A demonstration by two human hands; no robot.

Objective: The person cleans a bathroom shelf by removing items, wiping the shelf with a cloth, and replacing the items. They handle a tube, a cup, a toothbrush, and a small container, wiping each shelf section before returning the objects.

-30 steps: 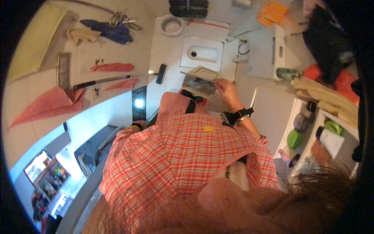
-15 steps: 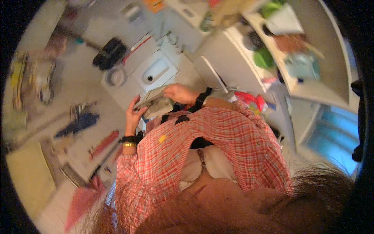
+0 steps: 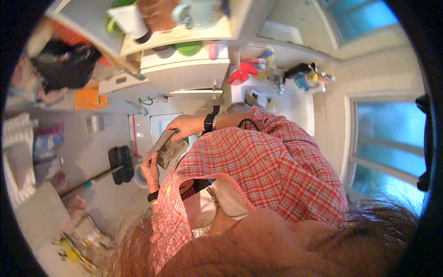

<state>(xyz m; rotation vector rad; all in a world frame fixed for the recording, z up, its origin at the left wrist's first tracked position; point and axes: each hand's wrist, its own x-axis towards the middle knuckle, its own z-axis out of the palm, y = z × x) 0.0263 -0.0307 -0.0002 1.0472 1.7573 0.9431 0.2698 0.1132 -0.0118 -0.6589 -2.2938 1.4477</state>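
Between my two hands is a grey-brown, rectangular, box-like thing [image 3: 171, 153] with a pale flat edge. Whether it is a shallow box or a stiff folded piece, I cannot tell. My right hand [image 3: 184, 125], a dark band at its wrist, pinches the upper far corner. At the lower left, my left hand [image 3: 150, 171] has its fingers closed around the near end of the same edge. The thing is tilted and held out in front of my red checked shirt [image 3: 258, 157], above a white floor basin [image 3: 160, 123] that it partly hides.
Ahead stands a white cabinet [image 3: 177, 71] with jugs and green dishes on its shelves. To the right is a white sink [image 3: 300, 108] with bottles and a red cloth [image 3: 242, 74]. A black broom head [image 3: 121, 165] and an orange box [image 3: 91, 99] are at the left.
My view has swung right, bringing the sink and windows further in. The left hand's fingers, spread earlier, are now closed on the box-like thing, which is tilted more steeply.
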